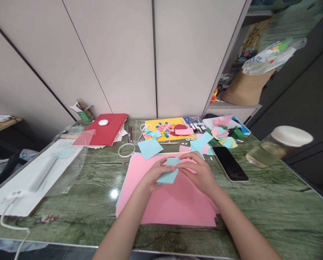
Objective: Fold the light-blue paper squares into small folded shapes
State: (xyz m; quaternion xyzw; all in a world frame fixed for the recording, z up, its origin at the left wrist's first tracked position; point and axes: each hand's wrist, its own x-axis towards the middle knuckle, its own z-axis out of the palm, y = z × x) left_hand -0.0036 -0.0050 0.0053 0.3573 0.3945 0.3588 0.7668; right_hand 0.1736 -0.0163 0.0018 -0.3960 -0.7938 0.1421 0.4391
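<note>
Holding the folded blue paper (pixel 170 176) between thumb and fingers, the left hand (pixel 153 174) sits at its left side, the thumb lying across its upper face. The paper's long axis slants, running from its near left end up to its far right end, so that it points roughly away from the person's body. The right hand (pixel 199 172) comes in from the other side, narrow, its thumb and fingers close together at the far right edge; whether they pinch that edge or only touch it, I cannot tell. Both hands are near the paper, the left having the fuller hold. Beneath them is the stack of pink sheets (pixel 177 209) on the green table (pixel 96 187). Just beyond the stack's far edge lies a flat blue square (pixel 150 148), to the left, and the phone (pixel 230 164) rests to the right of the stack. Farther right, a bottle (pixel 266 151) with a white lid (pixel 292 136) contains a pale liquid. At the far left of the table, a small green box (pixel 85 115) has its flaps raised; its contents cannot be made out. Pink, blue and yellow bits (pixel 165 128) lie in a loose group on the yellow sheet (pixel 156 124).
</note>
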